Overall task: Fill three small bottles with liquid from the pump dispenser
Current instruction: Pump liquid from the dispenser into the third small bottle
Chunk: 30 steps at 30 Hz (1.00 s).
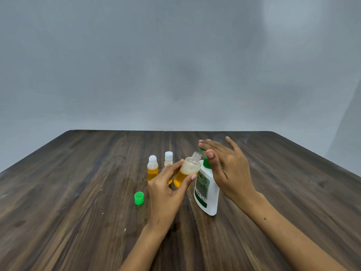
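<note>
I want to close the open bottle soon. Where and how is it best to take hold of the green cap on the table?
Pinch the green cap by its round side wall, coming from above with thumb and finger on opposite sides. It stands alone on the table, left of the left hand, with free space around it. Which end faces up I cannot tell.

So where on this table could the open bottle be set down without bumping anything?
Bare wood lies left of the green cap and across the table right of the pump dispenser. It is crowded in the middle: two capped bottles stand close behind the left hand, the right hand beside it.
</note>
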Available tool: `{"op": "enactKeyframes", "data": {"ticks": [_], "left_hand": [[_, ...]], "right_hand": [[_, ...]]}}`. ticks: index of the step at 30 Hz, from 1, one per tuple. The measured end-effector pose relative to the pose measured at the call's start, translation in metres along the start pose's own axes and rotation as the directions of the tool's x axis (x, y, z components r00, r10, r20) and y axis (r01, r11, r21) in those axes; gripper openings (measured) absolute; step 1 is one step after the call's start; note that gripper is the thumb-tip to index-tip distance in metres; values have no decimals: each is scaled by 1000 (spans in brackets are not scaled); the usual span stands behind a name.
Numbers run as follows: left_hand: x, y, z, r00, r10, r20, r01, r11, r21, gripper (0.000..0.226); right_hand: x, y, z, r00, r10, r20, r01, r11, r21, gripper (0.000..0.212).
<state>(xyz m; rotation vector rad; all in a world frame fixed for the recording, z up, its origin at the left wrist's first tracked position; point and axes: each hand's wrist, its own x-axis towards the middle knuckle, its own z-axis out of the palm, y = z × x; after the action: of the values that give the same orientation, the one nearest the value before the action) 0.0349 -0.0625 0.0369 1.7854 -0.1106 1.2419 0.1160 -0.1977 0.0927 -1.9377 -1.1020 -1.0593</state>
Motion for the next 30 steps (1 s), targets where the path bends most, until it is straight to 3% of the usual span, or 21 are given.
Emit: {"op": "enactKeyframes", "data": {"ticks": [7,30], "left_hand": [[0,-3,1,1000,-8,-1,8,1000,-2,39],[-1,-3,1,1000,-12,24,11,1000,20,40]], "right_hand": [[-10,3,7,998,20,-58,-18,999,31,56],[-8,2,6,999,32,-34,-31,999,20,46]]}}
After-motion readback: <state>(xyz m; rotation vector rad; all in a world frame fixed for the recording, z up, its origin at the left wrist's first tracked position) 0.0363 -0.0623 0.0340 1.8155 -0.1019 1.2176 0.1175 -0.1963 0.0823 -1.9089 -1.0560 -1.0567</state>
